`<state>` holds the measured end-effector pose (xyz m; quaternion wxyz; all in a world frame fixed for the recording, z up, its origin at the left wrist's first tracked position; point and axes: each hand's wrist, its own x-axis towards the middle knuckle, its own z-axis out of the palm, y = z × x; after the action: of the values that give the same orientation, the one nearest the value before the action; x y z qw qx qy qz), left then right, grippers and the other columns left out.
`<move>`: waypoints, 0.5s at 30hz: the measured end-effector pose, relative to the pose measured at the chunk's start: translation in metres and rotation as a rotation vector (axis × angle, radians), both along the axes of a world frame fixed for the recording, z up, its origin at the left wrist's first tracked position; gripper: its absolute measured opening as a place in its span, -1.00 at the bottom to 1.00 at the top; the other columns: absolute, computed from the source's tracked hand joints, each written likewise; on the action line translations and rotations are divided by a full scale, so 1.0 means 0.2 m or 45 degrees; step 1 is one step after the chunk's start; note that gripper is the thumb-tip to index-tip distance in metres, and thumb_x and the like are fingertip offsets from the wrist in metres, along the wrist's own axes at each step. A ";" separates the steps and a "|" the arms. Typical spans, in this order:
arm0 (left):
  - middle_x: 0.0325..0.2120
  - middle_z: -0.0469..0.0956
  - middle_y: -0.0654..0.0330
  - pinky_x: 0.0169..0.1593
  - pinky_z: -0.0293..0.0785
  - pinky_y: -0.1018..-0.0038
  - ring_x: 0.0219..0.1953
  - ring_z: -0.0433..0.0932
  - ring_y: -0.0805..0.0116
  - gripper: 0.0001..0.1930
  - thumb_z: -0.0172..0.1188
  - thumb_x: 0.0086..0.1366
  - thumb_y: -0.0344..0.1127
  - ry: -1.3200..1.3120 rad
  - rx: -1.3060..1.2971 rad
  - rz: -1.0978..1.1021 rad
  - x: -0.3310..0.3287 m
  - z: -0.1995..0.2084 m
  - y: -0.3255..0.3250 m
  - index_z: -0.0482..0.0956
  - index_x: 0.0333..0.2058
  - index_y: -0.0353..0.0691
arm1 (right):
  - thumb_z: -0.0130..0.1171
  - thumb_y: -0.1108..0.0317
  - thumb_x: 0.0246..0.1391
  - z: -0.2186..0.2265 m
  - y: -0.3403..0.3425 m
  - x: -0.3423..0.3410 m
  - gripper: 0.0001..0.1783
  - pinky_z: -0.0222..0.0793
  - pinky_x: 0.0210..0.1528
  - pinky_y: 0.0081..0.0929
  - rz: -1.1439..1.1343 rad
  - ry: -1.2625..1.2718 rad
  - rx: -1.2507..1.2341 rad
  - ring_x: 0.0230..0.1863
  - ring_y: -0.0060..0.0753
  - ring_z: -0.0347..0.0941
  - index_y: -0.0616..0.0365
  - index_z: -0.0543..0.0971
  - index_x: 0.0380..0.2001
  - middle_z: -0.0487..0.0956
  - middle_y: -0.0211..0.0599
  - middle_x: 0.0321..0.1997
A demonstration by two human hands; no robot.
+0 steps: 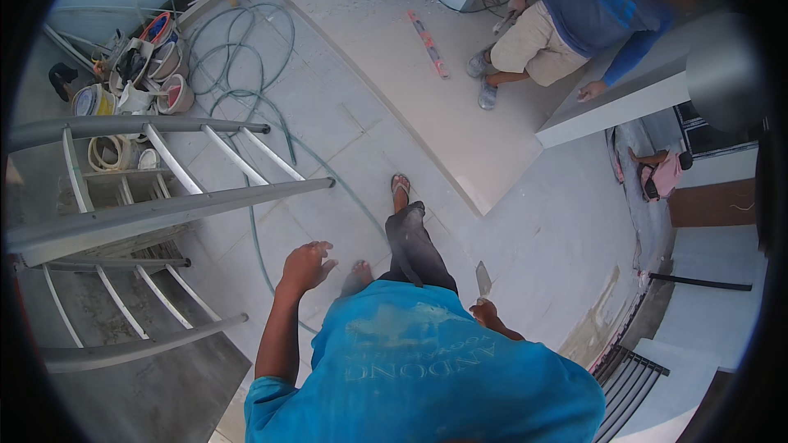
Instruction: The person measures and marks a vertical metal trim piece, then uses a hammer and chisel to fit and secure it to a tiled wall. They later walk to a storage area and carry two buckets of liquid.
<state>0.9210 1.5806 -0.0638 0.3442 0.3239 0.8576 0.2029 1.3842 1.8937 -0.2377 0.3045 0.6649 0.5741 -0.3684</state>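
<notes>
My right hand (486, 312) is closed round the handle of a trowel (483, 280), whose pointed metal blade reaches forward over the pale floor. The handle itself is mostly hidden by my fingers. My left hand (307, 266) hangs in the air in front of me with nothing in it, its fingers loosely bent and the thumb apart. The aluminium ladder (176, 207) lies nearest to that hand, on the left. Below, a green hose (261, 246) runs across the tiles past my sandalled feet.
A raised pale slab (369, 41) carries a red-patterned level (428, 45) and a co-worker in a blue top (595, 0), holding a small tool. Buckets (168, 61) cluster at the far left beside the coiled hose. Another person in pink (663, 172) is low by the right wall.
</notes>
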 end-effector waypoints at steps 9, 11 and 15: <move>-0.22 0.66 0.04 -0.03 0.52 0.18 -0.12 0.62 0.00 -0.59 0.22 0.28 -0.13 -0.003 0.069 0.292 -0.89 -0.29 0.77 0.54 0.04 -0.19 | 0.27 0.25 -0.05 -0.29 1.24 -1.94 -0.56 0.46 -0.51 -0.30 0.925 0.448 0.170 -0.60 -0.30 0.53 0.20 0.54 -0.08 0.58 -0.19 -0.55; -0.21 0.65 0.01 -0.01 0.50 0.17 -0.09 0.61 -0.03 -0.59 0.20 0.29 -0.12 -0.096 0.153 0.314 -1.02 -0.30 0.84 0.53 0.06 -0.15 | 0.36 0.26 -0.09 -0.35 1.54 -2.47 -0.48 0.44 -0.56 -0.32 1.050 0.608 0.235 -0.64 -0.33 0.49 0.21 0.49 -0.04 0.54 -0.22 -0.57; -0.16 0.65 -0.01 0.00 0.50 0.17 -0.09 0.61 -0.03 -0.63 0.22 0.28 -0.12 -0.085 0.227 0.801 -1.36 -0.25 0.90 0.56 0.02 -0.09 | 0.34 0.25 -0.05 -0.27 1.91 -3.59 -0.58 0.40 -0.59 -0.36 1.319 0.884 0.413 -0.65 -0.43 0.45 0.14 0.47 -0.13 0.51 -0.27 -0.58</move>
<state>0.6490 1.7609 -0.1137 0.2628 0.0653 0.8826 0.3842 0.6658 2.2764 -0.2921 0.1351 0.1811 0.9342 -0.2760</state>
